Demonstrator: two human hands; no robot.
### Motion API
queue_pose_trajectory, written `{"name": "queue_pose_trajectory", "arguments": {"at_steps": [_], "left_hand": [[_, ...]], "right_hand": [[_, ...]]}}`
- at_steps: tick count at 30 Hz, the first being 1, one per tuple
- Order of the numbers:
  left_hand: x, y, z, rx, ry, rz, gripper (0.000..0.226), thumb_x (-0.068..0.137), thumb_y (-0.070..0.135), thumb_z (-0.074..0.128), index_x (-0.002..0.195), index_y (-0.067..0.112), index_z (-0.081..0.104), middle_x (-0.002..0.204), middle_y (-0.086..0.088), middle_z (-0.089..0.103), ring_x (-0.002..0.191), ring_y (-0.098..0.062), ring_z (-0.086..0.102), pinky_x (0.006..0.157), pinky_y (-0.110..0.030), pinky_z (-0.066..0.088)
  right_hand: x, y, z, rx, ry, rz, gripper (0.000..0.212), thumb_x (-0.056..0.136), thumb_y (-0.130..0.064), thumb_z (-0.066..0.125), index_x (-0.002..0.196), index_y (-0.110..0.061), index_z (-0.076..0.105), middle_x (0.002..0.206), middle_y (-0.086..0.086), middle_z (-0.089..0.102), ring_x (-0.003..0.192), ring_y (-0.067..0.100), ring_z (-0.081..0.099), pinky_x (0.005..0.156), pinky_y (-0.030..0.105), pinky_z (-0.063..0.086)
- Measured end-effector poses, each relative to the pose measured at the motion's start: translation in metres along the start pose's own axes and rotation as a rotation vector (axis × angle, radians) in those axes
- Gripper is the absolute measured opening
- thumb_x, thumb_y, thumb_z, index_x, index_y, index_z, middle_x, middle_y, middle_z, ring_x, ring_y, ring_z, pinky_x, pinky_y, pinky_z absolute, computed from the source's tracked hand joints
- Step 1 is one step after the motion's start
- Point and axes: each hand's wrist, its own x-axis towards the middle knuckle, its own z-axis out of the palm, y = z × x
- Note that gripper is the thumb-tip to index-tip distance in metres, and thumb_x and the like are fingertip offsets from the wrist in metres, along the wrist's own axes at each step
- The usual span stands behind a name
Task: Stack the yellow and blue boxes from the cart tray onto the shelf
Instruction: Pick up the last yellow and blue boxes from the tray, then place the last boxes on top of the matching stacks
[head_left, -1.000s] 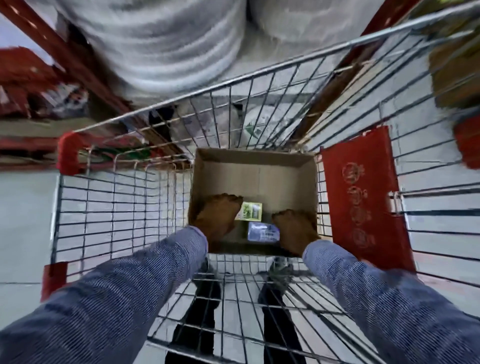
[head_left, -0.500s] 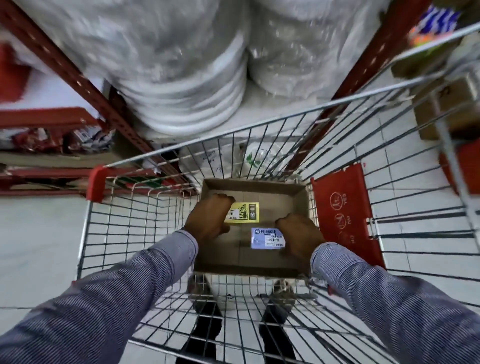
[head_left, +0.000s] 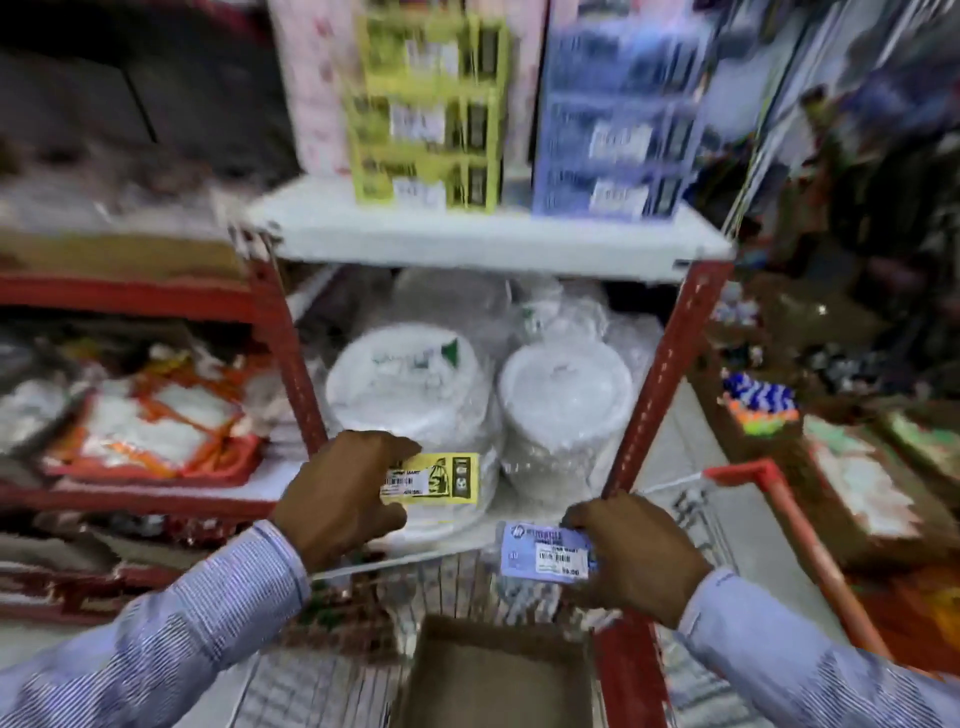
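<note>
Head view, carrying step. Left hand (head_left: 343, 493) is closed around a yellow box (head_left: 434, 478); right hand (head_left: 636, 558) is closed around a blue box (head_left: 545, 557). Both boxes are lifted clear of the cardboard tray (head_left: 493, 670), which lies below them in the cart (head_left: 779, 514), and are held well below the white shelf (head_left: 483, 241). On that shelf stand a yellow stack (head_left: 426, 109) and, beside it to the right, a blue stack (head_left: 615, 124). Under the shelf sit wrapped plates (head_left: 410, 384). The next move likely calls for raising each box above the shelf and setting it squarely on its matching stack; the picture is blurred, so stack tops are unclear.
</note>
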Motion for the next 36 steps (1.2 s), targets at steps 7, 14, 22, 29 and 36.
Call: {"name": "queue_pose_trajectory", "arguments": {"at_steps": [7,14,22,29,36], "left_hand": [[0.006,0.034,-0.138,0.058,0.275,0.061,0.058,0.055,0.023,0.087,0.111,0.022,0.073,0.104,0.001,0.079,0.091,-0.02,0.073,0.078,-0.037,0.061],[0.025,0.048,-0.227,0.091,0.508,0.1,0.071,0.057,0.034,0.085,0.125,0.028,0.067,0.117,0.005,0.075,0.101,-0.014,0.07,0.089,-0.032,0.058],[0.088,0.055,-0.269,0.094,0.64,0.18,0.061,0.063,0.019,0.084,0.121,0.023,0.069,0.111,0.003,0.077,0.097,-0.015,0.071,0.086,-0.032,0.059],[0.149,0.046,-0.27,0.187,0.602,0.207,0.056,0.075,0.02,0.08,0.128,0.025,0.063,0.123,-0.001,0.071,0.112,-0.021,0.063,0.096,-0.036,0.051],[0.183,0.034,-0.263,0.208,0.582,0.221,0.052,0.078,0.016,0.076,0.127,0.026,0.063,0.125,0.0,0.071,0.114,-0.021,0.063,0.098,-0.037,0.052]], "right_hand": [[-0.017,-0.024,-0.151,-0.082,0.252,-0.055,0.048,0.056,-0.047,0.073,0.097,-0.025,0.064,0.085,-0.005,0.066,0.077,0.017,0.058,0.061,0.027,0.042],[-0.015,-0.026,-0.256,-0.099,0.571,-0.055,0.036,0.05,-0.047,0.071,0.071,-0.022,0.054,0.068,-0.003,0.059,0.061,0.014,0.05,0.054,0.031,0.045],[0.02,-0.01,-0.329,-0.163,0.788,0.06,0.045,0.063,-0.038,0.078,0.103,-0.022,0.066,0.098,-0.003,0.069,0.089,0.02,0.057,0.072,0.032,0.052],[0.067,0.006,-0.34,-0.191,0.834,0.116,0.048,0.075,-0.028,0.076,0.12,-0.022,0.059,0.111,0.002,0.066,0.102,0.023,0.058,0.084,0.034,0.048],[0.097,0.012,-0.335,-0.219,0.812,0.148,0.033,0.072,-0.02,0.075,0.077,-0.025,0.043,0.087,0.003,0.065,0.077,0.022,0.054,0.059,0.031,0.037]]}}
